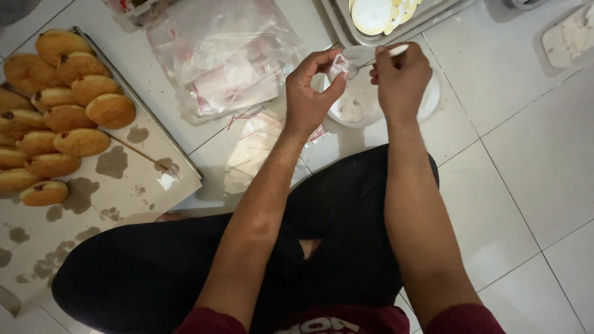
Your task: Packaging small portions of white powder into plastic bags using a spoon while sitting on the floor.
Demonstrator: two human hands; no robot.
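Pinching a small plastic pouch (pixel 338 64) over the far bowl (pixel 433 99), the left hand (pixel 312 86) is closed; a spoon (pixel 377 57) is gripped by the right hand (pixel 402 77). Many filled buns (pixel 68 111) are already trayed left.

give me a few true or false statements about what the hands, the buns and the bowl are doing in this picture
1. The left hand pinches a small wrapper. True.
2. The right hand is empty. False: it holds a spoon.
3. The buns lie on a tray to the left. True.
4. The bowl sits on the person's lap. False: it stands on the tiled floor.
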